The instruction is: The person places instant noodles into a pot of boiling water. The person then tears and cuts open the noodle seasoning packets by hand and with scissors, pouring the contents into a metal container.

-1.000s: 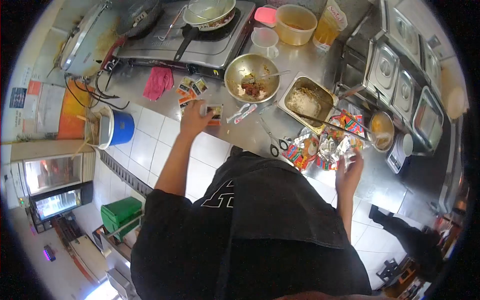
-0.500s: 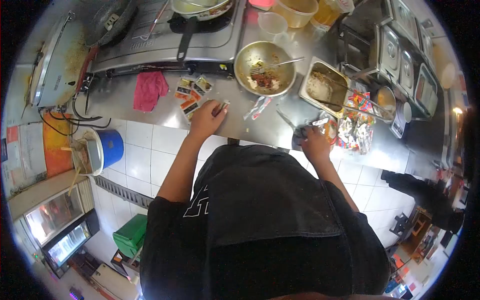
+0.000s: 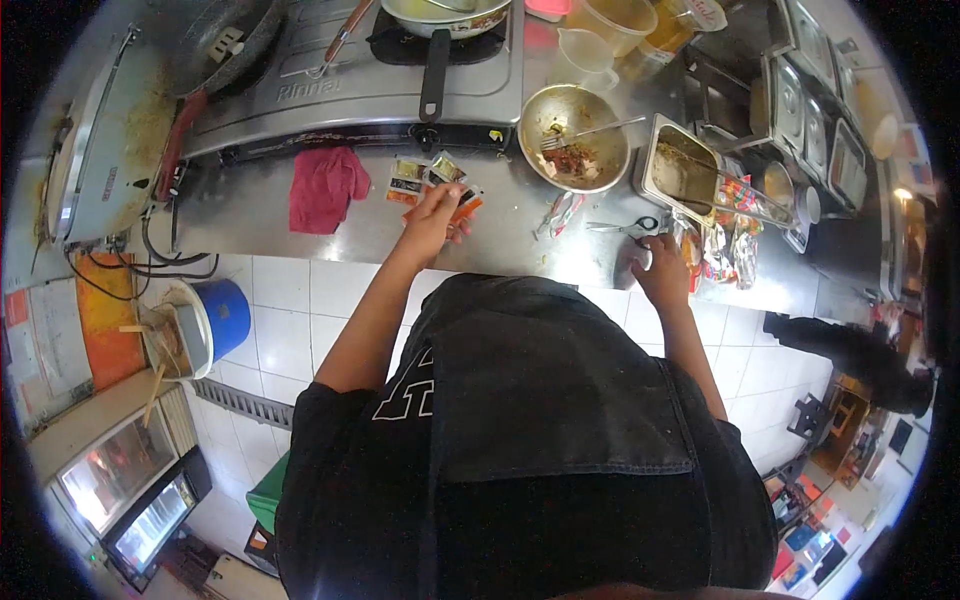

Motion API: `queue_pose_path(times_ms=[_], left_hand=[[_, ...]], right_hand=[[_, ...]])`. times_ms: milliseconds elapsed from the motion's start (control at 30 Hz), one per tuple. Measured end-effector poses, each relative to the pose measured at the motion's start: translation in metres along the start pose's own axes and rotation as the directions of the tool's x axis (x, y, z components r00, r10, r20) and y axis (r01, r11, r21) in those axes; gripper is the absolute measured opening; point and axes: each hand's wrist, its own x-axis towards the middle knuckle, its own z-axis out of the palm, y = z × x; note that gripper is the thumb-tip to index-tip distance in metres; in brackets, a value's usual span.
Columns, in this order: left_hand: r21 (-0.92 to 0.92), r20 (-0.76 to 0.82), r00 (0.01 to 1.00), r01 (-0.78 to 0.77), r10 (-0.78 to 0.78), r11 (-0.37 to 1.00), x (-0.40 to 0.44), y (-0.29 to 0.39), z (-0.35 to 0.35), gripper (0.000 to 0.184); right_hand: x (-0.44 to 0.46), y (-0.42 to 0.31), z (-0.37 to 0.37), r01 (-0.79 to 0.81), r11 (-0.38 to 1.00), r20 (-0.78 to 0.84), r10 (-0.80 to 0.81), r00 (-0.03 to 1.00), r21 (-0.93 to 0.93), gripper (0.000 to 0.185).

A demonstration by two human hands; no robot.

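Note:
My left hand [image 3: 432, 228] is over the small sachets [image 3: 406, 178] on the steel counter, fingers closed around an orange sachet [image 3: 467, 207] that partly shows beside them. My right hand [image 3: 661, 270] rests at the counter's front edge with its fingers apart and nothing visible in them. Just beyond it lie dark-handled scissors [image 3: 647, 223]. A red-and-white torn wrapper [image 3: 562, 214] sits between the hands. Behind it stands a metal bowl [image 3: 534, 105] with a fork [image 3: 600, 127] and a reddish-brown mixture inside.
A pink cloth [image 3: 326, 190] lies left of the sachets. At the back is a stove [image 3: 300, 95] with a pan whose handle [image 3: 434, 75] points toward me. A steel container [image 3: 655, 190] with tongs, shiny packets [image 3: 742, 255] and plastic jugs [image 3: 583, 62] stand right.
My right hand has let go of the scissors, which now lie on the counter. My left hand has moved onto the sachets. The view has shifted slightly left.

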Motion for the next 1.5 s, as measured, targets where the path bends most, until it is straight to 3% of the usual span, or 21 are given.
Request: queue_pose_path(times_ms=[33,133,233,333,467,533,667,767,833,933,1067,1100,1133,1200,1233,1267,1333,1400,1467,1500], left_hand=[[-0.055,0.026,0.999,0.024,-0.022,0.998,0.002,0.002,-0.001,0.041],[0.100,0.041,0.996,-0.081,0.077,0.992,0.012,-0.006,0.001,0.038],[0.256,0.000,0.998,-0.057,0.059,0.965,0.014,-0.014,0.003,0.036],[0.218,0.118,0.990,-0.102,0.077,0.971,0.018,-0.016,0.006,0.035],[-0.022,0.172,0.985,-0.021,0.025,1.000,0.024,-0.018,0.015,0.041],[-0.167,0.173,0.985,0.042,-0.013,0.985,0.030,-0.027,0.014,0.044],[-0.082,0.265,0.962,-0.045,0.065,0.996,0.002,0.017,0.030,0.057],[-0.250,0.416,0.900,-0.023,0.129,0.968,-0.001,0.021,0.028,0.065],[-0.445,0.515,0.832,0.055,0.205,0.894,-0.003,0.023,0.028,0.067],[-0.555,0.579,0.777,0.153,0.248,0.818,-0.011,0.028,0.033,0.068],[-0.544,0.550,0.806,0.146,0.220,0.826,-0.012,0.025,0.036,0.042],[-0.536,0.547,0.817,0.171,0.185,0.827,-0.008,0.019,0.035,0.034],[-0.525,0.546,0.824,0.198,0.149,0.827,-0.003,0.013,0.035,0.027],[-0.521,0.666,0.730,0.307,0.155,0.797,0.016,0.003,0.035,0.024],[-0.510,0.721,0.674,0.362,0.159,0.780,0.022,0.001,0.036,0.027],[-0.502,0.705,0.703,0.401,0.094,0.766,0.020,0.007,0.042,0.028],[-0.487,0.664,0.746,0.472,-0.040,0.735,0.016,0.018,0.055,0.029],[-0.435,0.644,0.764,0.397,-0.029,0.808,0.017,0.025,0.070,0.029],[-0.351,0.639,0.769,0.289,0.003,0.891,0.012,0.039,0.087,0.030],[-0.295,0.642,0.766,0.213,0.028,0.931,0.006,0.054,0.097,0.031]], right_hand=[[-0.001,-0.001,0.000,-0.001,1.000,-0.024,0.001,1.000,-0.007,0.038],[0.001,-0.005,-0.001,-0.039,0.998,-0.024,0.038,0.999,-0.047,0.036],[0.009,0.009,0.021,-0.078,0.991,-0.080,0.069,0.994,-0.107,0.034],[0.019,0.017,0.027,-0.058,0.977,-0.042,0.051,0.998,-0.204,0.033],[0.026,0.024,0.030,-0.017,0.966,0.069,0.036,0.997,-0.257,0.030],[0.025,0.022,0.026,0.018,0.983,0.005,-0.017,1.000,-0.182,0.029],[0.028,0.016,0.019,0.094,0.989,-0.021,-0.097,0.995,-0.114,0.031],[0.029,0.002,-0.001,-0.022,0.999,0.196,0.014,0.981,0.037,0.033],[0.025,0.002,-0.002,0.002,0.997,0.151,-0.013,0.988,0.074,0.033],[0.011,0.003,-0.013,0.008,0.998,0.044,-0.011,0.999,0.065,0.031],[-0.014,-0.010,-0.060,-0.061,0.982,-0.032,0.068,0.997,0.176,0.029],[-0.019,-0.018,-0.070,-0.151,0.947,0.004,0.156,0.988,0.285,0.028],[-0.021,-0.018,-0.069,-0.135,0.924,-0.006,0.147,0.989,0.358,0.027],[-0.025,-0.016,-0.065,-0.104,0.862,-0.034,0.138,0.990,0.496,0.026],[-0.026,-0.025,-0.060,-0.143,0.593,0.041,0.182,0.982,0.793,0.025],[-0.024,-0.027,-0.047,-0.099,0.626,0.025,0.126,0.992,0.773,0.024],[-0.016,-0.045,-0.040,-0.130,0.498,0.122,0.049,0.991,0.857,0.034],[-0.004,-0.095,-0.054,-0.194,0.054,0.195,-0.017,0.981,0.980,0.041],[0.011,-0.125,-0.060,-0.345,-0.193,0.342,-0.048,0.938,0.919,0.041],[0.018,-0.134,-0.057,-0.330,-0.242,0.330,-0.042,0.943,0.912,0.035]])
